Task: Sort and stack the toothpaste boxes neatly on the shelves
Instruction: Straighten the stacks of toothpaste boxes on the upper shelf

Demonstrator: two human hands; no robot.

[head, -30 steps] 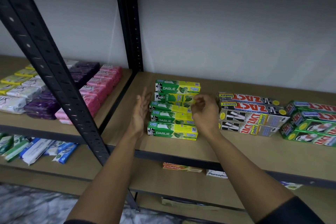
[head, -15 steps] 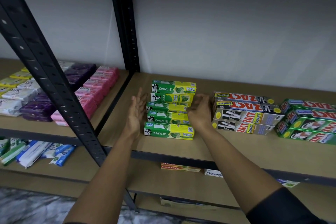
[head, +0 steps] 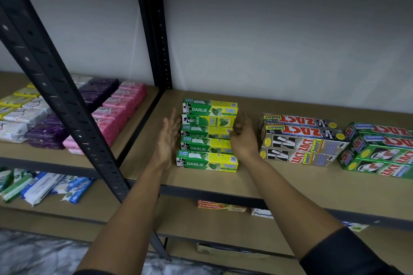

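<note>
Several green and yellow Darlie toothpaste boxes (head: 209, 135) lie in a row running front to back on the wooden shelf (head: 257, 183). My left hand (head: 167, 138) is flat and open against the row's left ends. My right hand (head: 242, 138) presses the right ends with fingers loosely curled, holding nothing. To the right lie grey Zact Smokers boxes (head: 299, 138) stacked two high, and green Zact boxes (head: 380, 152) beyond them.
A black slotted upright (head: 55, 87) crosses the left foreground, and another post (head: 154, 29) stands at the back. Pink, purple and white soap packs (head: 107, 116) fill the left shelf. Below are wipe packs (head: 42, 187), a Colgate box (head: 221, 205) and a Pepsodent box (head: 261, 213).
My right hand has dropped from the upper boxes to the right ends of the row. My left hand has closed in against the left ends.
</note>
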